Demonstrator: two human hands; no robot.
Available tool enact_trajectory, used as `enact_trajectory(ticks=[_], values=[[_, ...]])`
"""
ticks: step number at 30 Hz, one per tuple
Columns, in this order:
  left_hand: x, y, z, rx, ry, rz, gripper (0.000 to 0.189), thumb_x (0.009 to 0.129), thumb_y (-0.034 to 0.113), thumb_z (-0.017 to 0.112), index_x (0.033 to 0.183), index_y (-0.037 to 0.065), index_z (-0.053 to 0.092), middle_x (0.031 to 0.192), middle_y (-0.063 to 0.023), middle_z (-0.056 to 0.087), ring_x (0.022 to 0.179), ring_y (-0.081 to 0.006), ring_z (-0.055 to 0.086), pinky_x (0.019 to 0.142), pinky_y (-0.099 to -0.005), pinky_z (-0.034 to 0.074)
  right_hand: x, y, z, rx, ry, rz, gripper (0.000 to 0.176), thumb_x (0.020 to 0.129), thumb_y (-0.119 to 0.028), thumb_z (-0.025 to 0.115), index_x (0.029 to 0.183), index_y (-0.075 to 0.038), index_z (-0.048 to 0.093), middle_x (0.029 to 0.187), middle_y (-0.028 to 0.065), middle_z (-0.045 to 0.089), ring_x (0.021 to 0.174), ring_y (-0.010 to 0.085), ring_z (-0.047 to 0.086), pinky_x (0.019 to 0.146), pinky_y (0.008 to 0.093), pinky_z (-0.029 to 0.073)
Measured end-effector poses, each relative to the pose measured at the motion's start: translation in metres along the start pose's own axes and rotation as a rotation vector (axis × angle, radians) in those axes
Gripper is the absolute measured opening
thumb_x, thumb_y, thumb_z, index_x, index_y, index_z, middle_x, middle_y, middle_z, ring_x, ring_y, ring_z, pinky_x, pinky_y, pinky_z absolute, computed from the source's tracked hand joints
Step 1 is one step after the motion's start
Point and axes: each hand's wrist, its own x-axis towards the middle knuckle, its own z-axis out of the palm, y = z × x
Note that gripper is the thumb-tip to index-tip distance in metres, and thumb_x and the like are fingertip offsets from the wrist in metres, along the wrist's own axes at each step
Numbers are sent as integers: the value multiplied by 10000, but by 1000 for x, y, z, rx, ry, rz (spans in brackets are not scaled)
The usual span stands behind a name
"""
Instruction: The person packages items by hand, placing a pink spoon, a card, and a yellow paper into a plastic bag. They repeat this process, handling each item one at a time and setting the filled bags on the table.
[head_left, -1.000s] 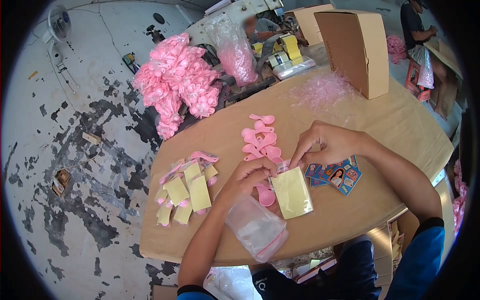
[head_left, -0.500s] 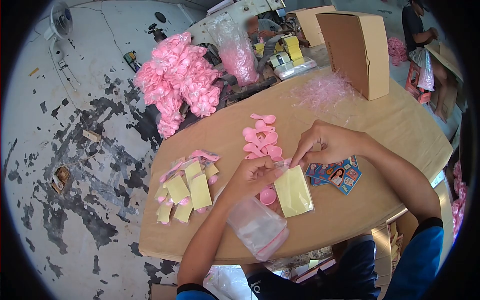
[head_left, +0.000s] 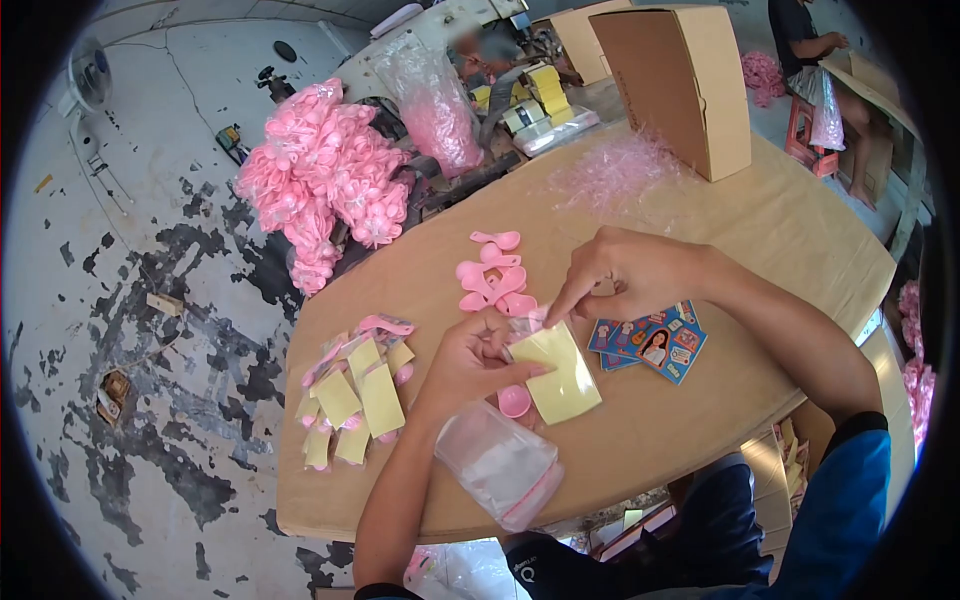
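My left hand [head_left: 472,362] is closed on the left edge of a small clear plastic bag with a yellow card [head_left: 562,385] in it. At the bag's top edge, the fingers of my right hand [head_left: 640,275] pinch the plastic. A pink scoop [head_left: 514,402] shows below my left fingers. Loose pink scoops [head_left: 492,280] lie just beyond my hands. Under my left wrist is a stack of empty clear bags [head_left: 495,465]. Blue printed cards [head_left: 655,345] lie to the right, beneath my right forearm. Filled bags with yellow cards and pink scoops [head_left: 350,395] are piled at the left.
A tall cardboard box [head_left: 725,95] stands at the table's far right, beside shredded clear plastic strips [head_left: 625,175]. Large bundles of bagged pink scoops [head_left: 330,170] rise behind the table's far left edge. Another person [head_left: 800,50] sits at the far right.
The view has shifted slightly, moving the scene left. My left thumb now lies across the yellow-card bag, which is tilted more. My right fingers are still at its top.
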Motion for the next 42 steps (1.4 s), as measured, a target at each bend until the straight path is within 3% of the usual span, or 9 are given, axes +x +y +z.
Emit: enact_trajectory(ticks=[13,14,17,18,23,27,30,35,42], values=[[-28,42,-116,-268,664,323,41,946,110,553,947,78,527,948,-4,605,859,-100,600,768,-271,485,4,0,27,-359,20,-95,149,787,-145,628,903,-113,716,693,130,635,677,322,621,651,439,494],[-34,43,-130,-196,723,325,109,954,174,576,918,83,528,941,2,596,852,-97,580,781,-259,462,5,-3,35,-381,29,-115,149,799,-174,629,907,-109,710,689,133,631,670,325,619,641,441,491],[-36,36,-142,912,1263,335,96,958,133,564,926,61,510,922,-10,561,803,-106,519,710,-252,432,9,-26,68,-300,40,29,231,855,-288,609,923,-82,689,723,123,644,757,322,627,733,439,490],[-38,38,-143,1109,1284,433,136,952,149,584,887,59,506,852,12,521,757,-101,474,670,-243,396,11,-37,77,-312,52,42,259,865,-317,602,913,-76,681,740,116,648,795,318,624,780,449,474],[-40,50,-101,491,706,169,78,924,108,586,899,34,593,787,28,538,633,-58,452,548,-236,385,7,-63,112,-505,113,22,338,857,-396,665,935,-68,660,732,33,657,775,240,630,908,439,400],[-34,62,-61,253,-366,-308,145,925,111,593,1009,12,657,761,-5,632,622,-43,565,505,-200,434,13,-70,96,-195,-155,277,313,842,-370,697,940,-75,659,783,33,676,791,206,642,934,418,380],[-32,59,-57,244,-736,-613,210,892,146,658,1051,9,675,802,-36,688,645,-55,619,501,-197,462,12,-67,92,-52,-180,358,267,839,-321,709,943,-82,654,814,35,688,805,183,651,921,401,381],[-27,52,-46,282,-785,-685,233,858,161,701,1027,0,701,811,-50,711,624,-66,637,474,-192,448,10,-60,89,70,-155,388,162,852,-182,656,973,-82,618,786,79,666,845,260,622,835,403,376],[-27,48,-51,67,-934,-536,237,900,151,647,1062,-19,683,869,-104,728,581,-96,651,439,-198,450,4,-53,95,-203,1,111,193,883,-89,584,1074,-66,589,825,121,659,829,318,629,831,453,435]])
